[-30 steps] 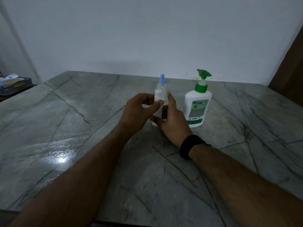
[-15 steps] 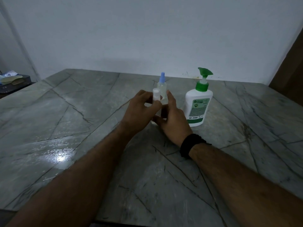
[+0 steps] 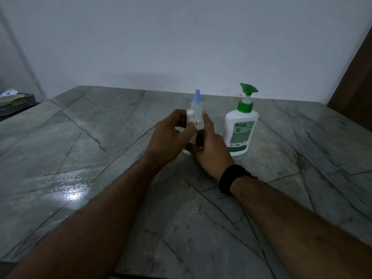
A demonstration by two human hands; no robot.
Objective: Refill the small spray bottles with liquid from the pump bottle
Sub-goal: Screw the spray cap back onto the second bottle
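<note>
A small clear spray bottle with a white cap [image 3: 190,116] stands on the marble table [image 3: 100,150], mostly hidden between my hands. My left hand [image 3: 168,137] pinches the white cap with thumb and fingertips. My right hand [image 3: 209,148] wraps round the bottle's lower body, index finger pointing up beside it. Just behind stands a second small clear bottle with a blue sprayer [image 3: 196,106], untouched. The white pump bottle with a green pump head [image 3: 240,131] stands upright to the right of my right hand.
A pale wall runs along the table's far edge. A dark tray with papers [image 3: 12,101] sits off the table at the far left. A brown wooden panel [image 3: 354,91] rises at the right. A wet glare patch [image 3: 70,195] lies on the near left.
My left fingers have shifted slightly on the white cap while my right hand keeps its hold on the bottle. The blue-topped bottle and the pump bottle have not moved.
</note>
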